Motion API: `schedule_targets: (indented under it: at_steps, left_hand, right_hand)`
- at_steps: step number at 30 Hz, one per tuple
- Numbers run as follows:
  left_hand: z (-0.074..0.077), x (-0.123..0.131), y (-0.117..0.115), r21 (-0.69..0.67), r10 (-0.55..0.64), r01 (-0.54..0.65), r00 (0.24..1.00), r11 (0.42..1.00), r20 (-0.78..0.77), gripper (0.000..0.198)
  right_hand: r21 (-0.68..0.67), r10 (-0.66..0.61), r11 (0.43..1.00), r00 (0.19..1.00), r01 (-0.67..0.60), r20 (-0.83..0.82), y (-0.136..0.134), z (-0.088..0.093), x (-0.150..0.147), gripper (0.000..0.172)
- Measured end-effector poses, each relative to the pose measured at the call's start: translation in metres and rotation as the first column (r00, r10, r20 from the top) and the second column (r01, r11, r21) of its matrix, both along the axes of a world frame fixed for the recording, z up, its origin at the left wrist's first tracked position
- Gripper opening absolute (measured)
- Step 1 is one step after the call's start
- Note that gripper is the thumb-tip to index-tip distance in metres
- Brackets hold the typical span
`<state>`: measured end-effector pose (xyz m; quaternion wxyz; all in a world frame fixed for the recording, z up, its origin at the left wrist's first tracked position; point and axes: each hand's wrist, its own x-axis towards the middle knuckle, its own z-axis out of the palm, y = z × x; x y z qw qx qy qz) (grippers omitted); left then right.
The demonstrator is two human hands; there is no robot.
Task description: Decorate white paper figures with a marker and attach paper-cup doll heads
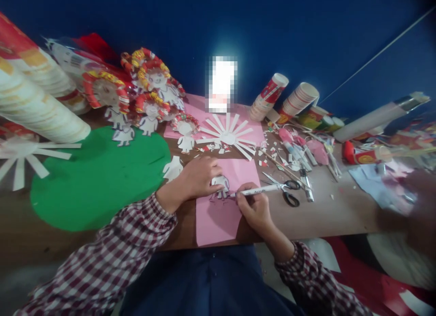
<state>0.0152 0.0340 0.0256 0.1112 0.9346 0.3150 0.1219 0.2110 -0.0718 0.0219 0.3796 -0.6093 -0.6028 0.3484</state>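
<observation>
Flat on a pink sheet of paper point(216, 227) lies a small white paper figure cutout point(222, 187) with dark outlines. My left hand point(194, 180) presses it down, fingers bent over its upper left side. A white acrylic marker point(261, 190) is pinched in my right hand point(256, 209), its tip close to the figure's lower right edge. Dark marks show on the pink sheet just below the figure. Another white figure cutout point(173, 169) lies beside my left wrist. Black-handled scissors point(290, 189) rest to the right of the marker.
A large green cloud-shaped sheet point(102, 184) covers the table's left side. Decorated ring figures point(150, 111), a white strip fan point(229, 136) and paper scraps point(270, 152) lie behind my hands. Cup stacks point(299, 100) stand near the blue wall. At far right is a blurred person point(420, 211).
</observation>
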Motion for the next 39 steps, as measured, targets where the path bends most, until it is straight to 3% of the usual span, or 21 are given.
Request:
schedule_targets:
  at_steps: [6, 39]
  left_hand:
    - [-0.0006, 0.0012, 0.0005, -0.014, 0.014, -0.014, 1.0, 1.0, -0.021, 0.038]
    - [-0.0016, 0.0014, 0.0013, -0.054, 0.034, -0.035, 0.999, 0.998, -0.022, 0.039]
  right_hand:
    - [0.002, 0.012, 1.0, 0.994, -0.012, 0.11, 0.0006, 0.0047, -0.0031, 0.01]
    - [-0.019, 0.039, 0.999, 0.99, -0.037, 0.134, 0.0028, 0.0091, -0.0074, 0.012]
